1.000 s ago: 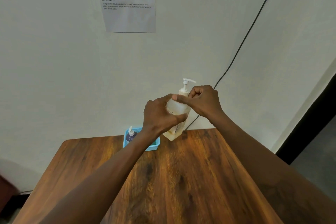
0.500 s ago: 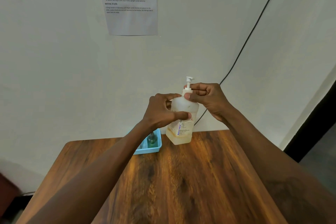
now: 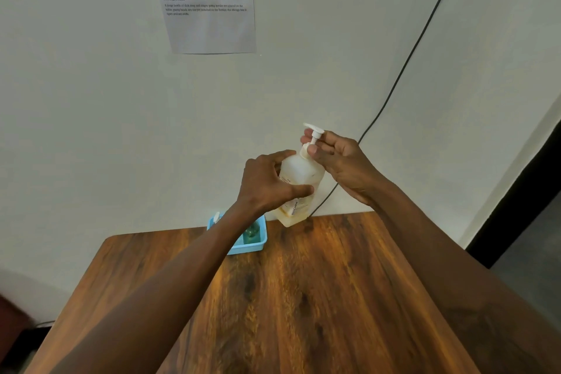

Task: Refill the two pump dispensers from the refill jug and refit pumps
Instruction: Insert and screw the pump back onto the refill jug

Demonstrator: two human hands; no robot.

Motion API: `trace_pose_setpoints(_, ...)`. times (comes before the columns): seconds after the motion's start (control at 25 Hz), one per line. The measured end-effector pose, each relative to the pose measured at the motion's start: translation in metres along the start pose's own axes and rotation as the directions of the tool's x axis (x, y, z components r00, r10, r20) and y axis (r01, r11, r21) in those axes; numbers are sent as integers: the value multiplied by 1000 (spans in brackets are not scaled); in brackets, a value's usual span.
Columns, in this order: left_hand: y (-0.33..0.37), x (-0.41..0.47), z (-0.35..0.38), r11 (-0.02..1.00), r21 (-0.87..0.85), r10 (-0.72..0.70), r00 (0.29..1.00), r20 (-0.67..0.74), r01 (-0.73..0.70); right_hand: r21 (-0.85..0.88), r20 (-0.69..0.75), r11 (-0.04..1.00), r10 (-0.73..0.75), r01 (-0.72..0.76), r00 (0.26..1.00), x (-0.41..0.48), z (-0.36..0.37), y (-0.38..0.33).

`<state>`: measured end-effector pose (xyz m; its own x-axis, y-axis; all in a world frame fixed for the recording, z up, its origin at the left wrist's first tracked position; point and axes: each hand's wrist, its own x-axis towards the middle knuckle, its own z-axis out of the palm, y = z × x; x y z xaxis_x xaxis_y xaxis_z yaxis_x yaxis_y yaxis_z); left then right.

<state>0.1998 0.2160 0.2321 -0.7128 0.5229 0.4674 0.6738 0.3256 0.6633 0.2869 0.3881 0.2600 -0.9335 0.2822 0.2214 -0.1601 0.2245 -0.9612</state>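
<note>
A large translucent bottle [image 3: 302,173] with yellowish liquid at its bottom stands tilted at the far edge of the wooden table [image 3: 303,297]. My left hand [image 3: 267,184] grips the bottle's body. The fingers of my right hand [image 3: 337,158] pinch the white pump head [image 3: 314,133] at the bottle's neck. Behind my left forearm a blue tray [image 3: 258,244] holds a small green bottle [image 3: 252,231]. The white pump of a second small bottle [image 3: 216,217] shows in the tray too; my arm hides its body.
A printed instruction sheet [image 3: 209,0] is stuck on the white wall. A black cable [image 3: 409,61] runs diagonally down the wall behind the bottle. The table's right edge borders a dark doorway [image 3: 522,191].
The bottle has tipped slightly to the left and the pump nozzle now points left. My right hand's fingers have shifted up around the pump stem. My left hand keeps its grip.
</note>
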Motion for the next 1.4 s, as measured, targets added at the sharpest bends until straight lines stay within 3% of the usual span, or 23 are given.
trace_pose_setpoints(0.08,2,0,3,999,-31,11,1000,5,-10,-11,9,998,-60,60,998,-2,-4,5)
trace_pose_setpoints(0.2,5,-1,12,999,-39,12,1000,-25,-13,-111,-187,989,-116,96,975,0,-6,8)
trace_pose_setpoints(0.36,6,-2,24,999,11,54,996,-68,-53,-427,-489,901,-161,-74,857,4,10,3)
trace_pose_setpoints(0.48,5,5,24,999,0,41,998,-55,-41,-490,-393,868,-134,-84,910,9,4,5)
trace_pose_setpoints(0.56,2,11,23,999,-32,25,999,-34,-26,-240,-165,970,-10,-30,986,9,-8,6)
trace_pose_setpoints(0.64,-2,15,25,998,-59,24,1000,-4,-24,-44,7,999,24,-24,1000,8,-18,10)
trace_pose_setpoints(0.68,-2,17,27,997,-70,24,1000,10,-23,-47,-12,999,5,-5,1000,7,-21,13)
trace_pose_setpoints(0.8,-7,19,39,995,-96,24,998,52,-19,-158,-251,987,-37,-3,967,6,-22,21)
trace_pose_setpoints(1.12,-26,25,101,991,-124,-48,999,0,48,-409,-500,911,-171,-57,849,14,-12,53)
trace_pose_setpoints(1.28,-40,50,128,994,-94,-30,980,195,49,-367,-527,923,-107,-112,843,22,-38,91)
trace_pose_setpoints(1.4,-49,71,154,985,-114,-85,945,317,127,-409,-529,898,-92,-159,844,41,-67,118)
